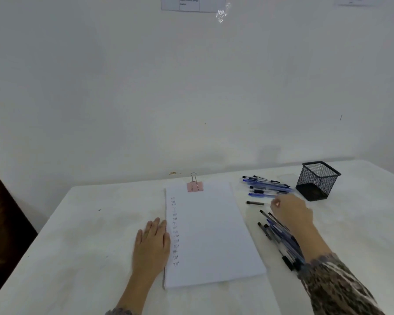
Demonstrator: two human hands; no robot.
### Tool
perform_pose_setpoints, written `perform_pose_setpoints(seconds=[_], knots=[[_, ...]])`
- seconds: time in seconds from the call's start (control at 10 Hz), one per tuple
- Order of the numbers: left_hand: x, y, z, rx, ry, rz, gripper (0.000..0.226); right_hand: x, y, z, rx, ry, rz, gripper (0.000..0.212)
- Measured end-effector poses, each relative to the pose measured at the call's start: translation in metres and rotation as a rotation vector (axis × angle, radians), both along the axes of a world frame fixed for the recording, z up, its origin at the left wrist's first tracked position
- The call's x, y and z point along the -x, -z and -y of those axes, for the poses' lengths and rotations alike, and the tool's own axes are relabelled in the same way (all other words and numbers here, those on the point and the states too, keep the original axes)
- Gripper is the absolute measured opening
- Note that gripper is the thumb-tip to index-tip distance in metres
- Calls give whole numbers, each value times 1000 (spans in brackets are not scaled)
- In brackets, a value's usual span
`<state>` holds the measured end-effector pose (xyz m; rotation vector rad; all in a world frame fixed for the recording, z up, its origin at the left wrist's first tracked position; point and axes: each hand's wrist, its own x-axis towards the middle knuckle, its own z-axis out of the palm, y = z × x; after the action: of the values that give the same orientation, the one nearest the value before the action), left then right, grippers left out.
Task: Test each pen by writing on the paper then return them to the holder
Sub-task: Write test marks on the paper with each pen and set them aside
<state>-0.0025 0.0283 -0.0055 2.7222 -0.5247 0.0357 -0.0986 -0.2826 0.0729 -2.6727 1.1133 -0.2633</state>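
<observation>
A white paper pad [212, 235] lies in the middle of the table, with a column of small written words down its left margin. My left hand [151, 244] rests flat on the pad's left edge, fingers straight. A black mesh pen holder [317, 180] stands at the far right and looks empty. Several blue and black pens [266, 186] lie in a heap left of it. A second heap of pens [280, 237] lies under my right forearm. My right hand [291, 212] is blurred, its fingers curled at the end of a single black pen [255, 203] that lies on the table.
A pink binder clip [195, 186] holds the pad at its top edge. The table has a white cover [89, 235] and stands against a white wall. A dark piece of furniture [2, 223] is beside the table's left edge.
</observation>
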Motion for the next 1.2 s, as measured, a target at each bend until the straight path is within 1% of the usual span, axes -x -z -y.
perform_pose_setpoints(seconds=[0.1, 0.2, 0.3, 0.4, 0.5, 0.6, 0.7, 0.8, 0.9, 1.0, 1.1, 1.2], knots=[[-1, -1, 0, -13, -2, 3, 48, -37, -5, 0, 131, -110, -188, 32], [-1, -1, 0, -37, -1, -13, 51, -62, 10, 7, 200, -187, -383, 28], [0, -2, 0, -62, -2, -12, 69, -67, 21, 15, 229, -232, -381, 15], [-1, -3, 0, -57, 0, -24, 54, -66, 14, 13, 244, -322, -127, 19], [0, -5, 0, -49, 10, -22, 48, -60, 0, 3, -63, -453, 528, 23], [0, -4, 0, -60, 6, -20, 48, -50, -27, -21, -611, -527, 935, 19], [-1, -4, 1, -61, 4, -14, 48, -41, -51, -51, -1047, -476, 1125, 50], [0, -3, 0, -56, 6, -6, 48, -32, -58, -81, -1427, -479, 1298, 20], [0, -3, 0, -46, 5, -2, 48, -29, -39, -105, -1812, -422, 1389, 33], [0, -3, 0, -43, 1, 5, 48, -33, -4, -130, -2154, -248, 1348, 52], [-1, -2, -1, -30, 1, 6, 47, -39, 31, -151, -2326, -83, 1087, 32], [0, -1, -1, -27, 1, 9, 47, -37, 49, -166, -2188, 36, 938, 57]])
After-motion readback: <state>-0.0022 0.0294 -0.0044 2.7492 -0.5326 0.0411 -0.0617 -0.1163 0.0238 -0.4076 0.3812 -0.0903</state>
